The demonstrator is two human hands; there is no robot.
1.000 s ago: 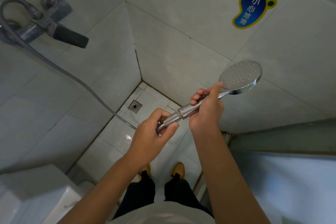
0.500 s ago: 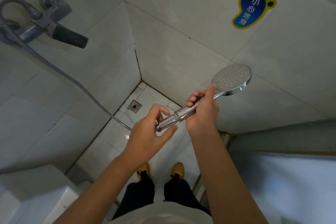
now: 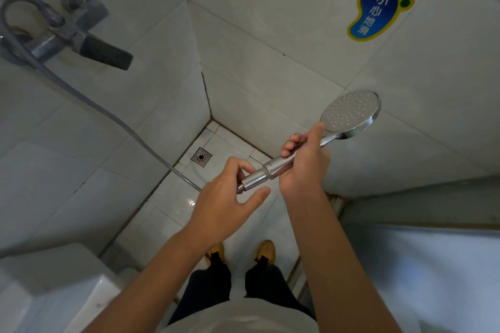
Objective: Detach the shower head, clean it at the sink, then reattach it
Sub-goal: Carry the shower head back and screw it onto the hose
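In the tiled shower corner, the shower head (image 3: 349, 113) is held out over the floor, spray face upward, its chrome handle slanting down to the left. The right hand (image 3: 303, 165) is wrapped around the handle, thumb stretched toward the face. The left hand (image 3: 227, 197) sits at the handle's threaded end, its fingers (image 3: 243, 167) curled at the connector nut (image 3: 253, 180), thumb out straight below it. The hose (image 3: 113, 119) runs from the wall mixer tap (image 3: 73, 32) down behind that hand. A foot-shaped sticker (image 3: 380, 0) on the wall reads 小心地滑. A floor drain (image 3: 201, 157) lies below.
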